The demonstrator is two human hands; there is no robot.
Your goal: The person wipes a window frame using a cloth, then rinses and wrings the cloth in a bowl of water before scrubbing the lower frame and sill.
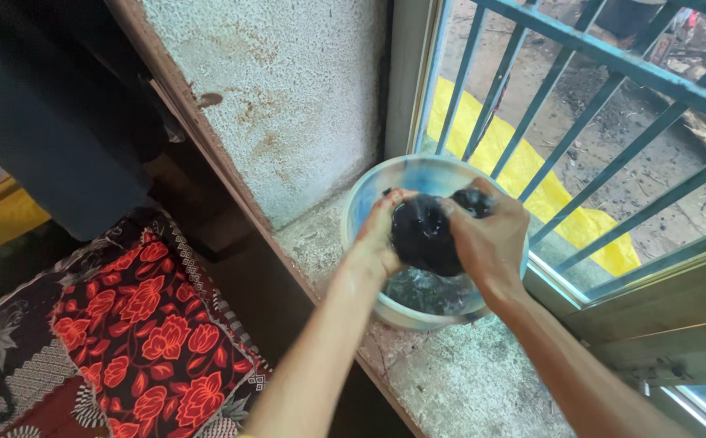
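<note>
A wet black cloth (423, 235), bunched into a ball, is held over a pale blue plastic bowl (369, 193). My left hand (379, 234) grips its left side. My right hand (489, 237) wraps its right side and top. Dark water shows in the bottom of the bowl under the cloth. The bowl stands on a grey stone sill (467, 385) beside a window.
Blue metal window bars (568, 134) rise right behind the bowl, with a yellow sheet (531, 174) and bare ground outside. A rough white wall (288, 97) stands to the left. Below the sill lies a red-flowered black fabric (146, 341). A dark garment (53, 122) hangs top left.
</note>
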